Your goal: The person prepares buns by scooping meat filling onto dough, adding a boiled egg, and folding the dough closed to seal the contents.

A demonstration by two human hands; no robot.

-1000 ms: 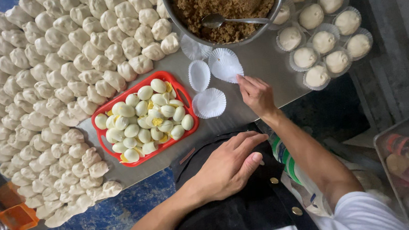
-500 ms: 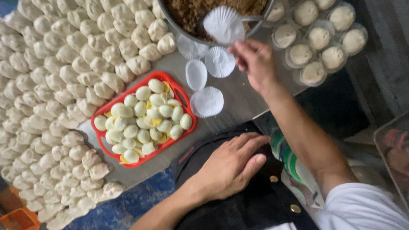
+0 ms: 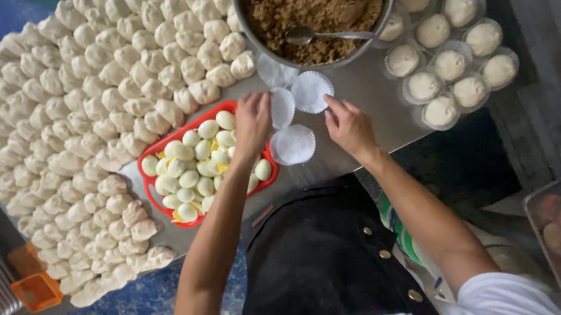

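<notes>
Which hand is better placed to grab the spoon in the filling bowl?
Right, probably. The right hand rests by the paper cups just below the bowl, nearer the spoon handle. The left hand is over the egg tray.

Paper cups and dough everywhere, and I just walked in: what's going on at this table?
A person's left hand and right hand finger white paper cups on a metal table, beside a red tray of halved eggs. Above it sits a bowl of brown filling with a spoon; dough balls lie alongside.
</notes>
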